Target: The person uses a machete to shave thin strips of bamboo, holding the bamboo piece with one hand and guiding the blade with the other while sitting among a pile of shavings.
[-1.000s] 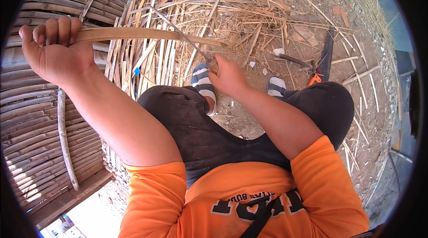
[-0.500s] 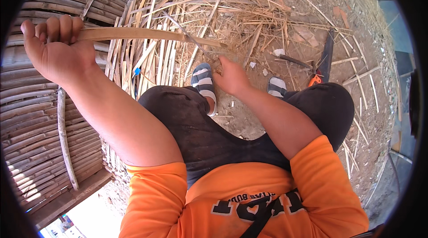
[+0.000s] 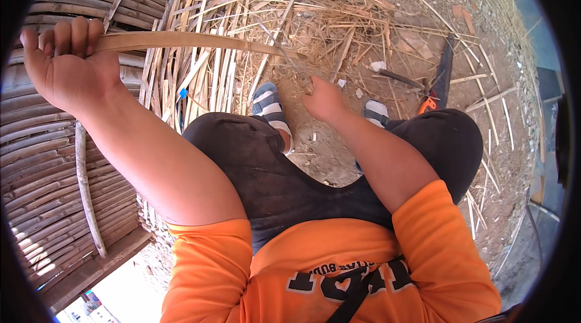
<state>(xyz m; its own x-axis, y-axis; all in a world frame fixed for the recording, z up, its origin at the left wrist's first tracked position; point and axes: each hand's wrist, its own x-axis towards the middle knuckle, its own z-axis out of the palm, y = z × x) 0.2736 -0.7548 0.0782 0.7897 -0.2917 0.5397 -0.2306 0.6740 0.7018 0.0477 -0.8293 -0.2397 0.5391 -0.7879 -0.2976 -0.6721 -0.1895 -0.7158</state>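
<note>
- A heap of split cane and dry straw covers the dirt ground ahead of the person's knees, and the bamboo strip runs across the near edge of that heap.
- To the left of the strip stands a wall of stacked bamboo slats, with one loose pale stick leaning against it.
- Beyond the strip's far tip, to its right, a dark blade with an orange handle lies on the dirt, well apart from both hands.
- Two striped sandals show just below the strip, between the dark-trousered knees.
- Since the earlier view the left hand has stayed raised at about the same height, while the right hand has slid slightly lower and nearer the knees.
- The left hand is clenched around the strip's near end, fingers curled over the top, arm lifted and bent.
- The right hand is closed at the strip's far tip; its fingers are hidden, so I cannot tell whether it grips the strip or a tool.
</note>
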